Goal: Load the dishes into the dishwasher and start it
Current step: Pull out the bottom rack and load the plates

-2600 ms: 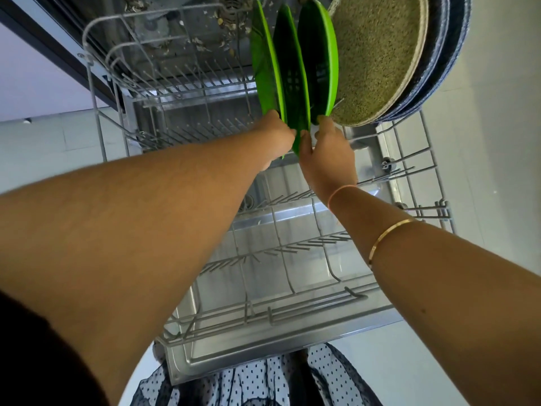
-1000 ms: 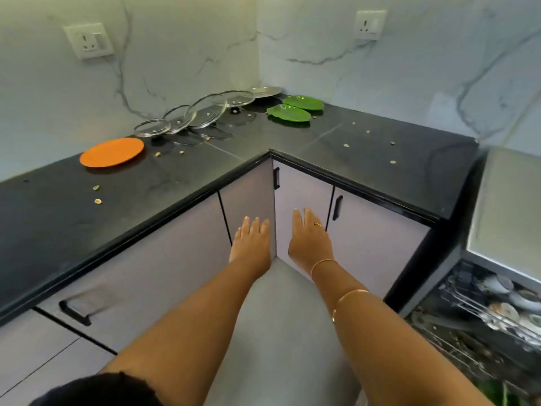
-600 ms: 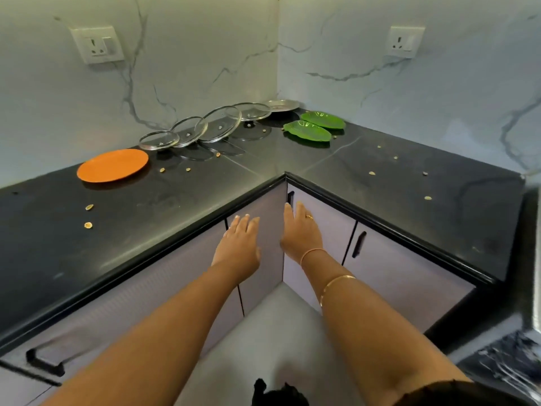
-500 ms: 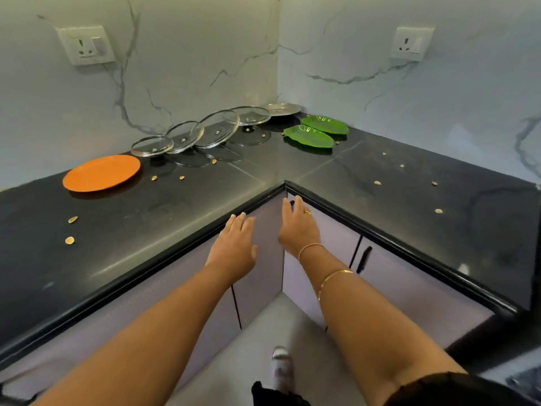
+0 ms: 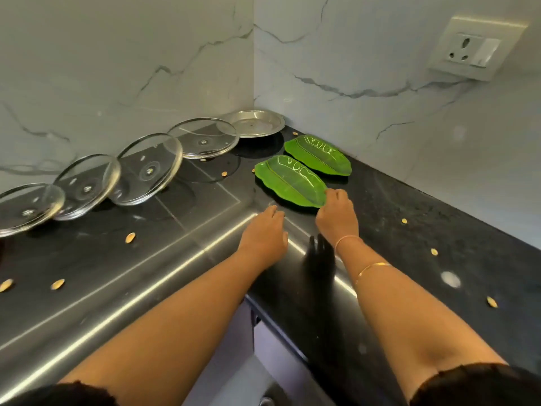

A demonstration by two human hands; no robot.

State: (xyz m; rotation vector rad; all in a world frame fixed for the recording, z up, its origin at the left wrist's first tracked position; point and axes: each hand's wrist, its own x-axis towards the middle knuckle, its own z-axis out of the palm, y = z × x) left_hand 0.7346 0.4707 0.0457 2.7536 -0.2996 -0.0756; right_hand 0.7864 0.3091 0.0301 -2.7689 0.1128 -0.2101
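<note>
On your far left, four glass lids (image 5: 87, 186) lie in a row along the back of the black counter (image 5: 87, 259), each one overlapping the next and tilted on it. The row runs toward the corner of the marble wall (image 5: 146, 54), where a steel plate (image 5: 254, 123) lies flat, just behind the last lid. Pale seeds (image 5: 130, 237) are scattered over the counter on both sides of you.

Your left hand (image 5: 265, 235) is palm down over the front corner of the counter, with its fingers stretched forward and relaxed. It holds nothing. Its fingertips stop just short of the nearer leaf plate (image 5: 289, 180), near it but not touching.

That green plate lies flat on the counter, slanting from back left to front right. The farther leaf plate (image 5: 317, 155) lies just beside it, parallel and closer to the corner, well out of reach of either hand.

Your right hand (image 5: 336, 218) is at the near tip of the nearer leaf plate, and its bent fingers curl onto the rim there and grip it. The thumb is hidden, so you cannot tell how far under the plate it goes. A thin bangle (image 5: 371, 266) sits on that forearm. High on the right wall is a socket (image 5: 474, 52).
</note>
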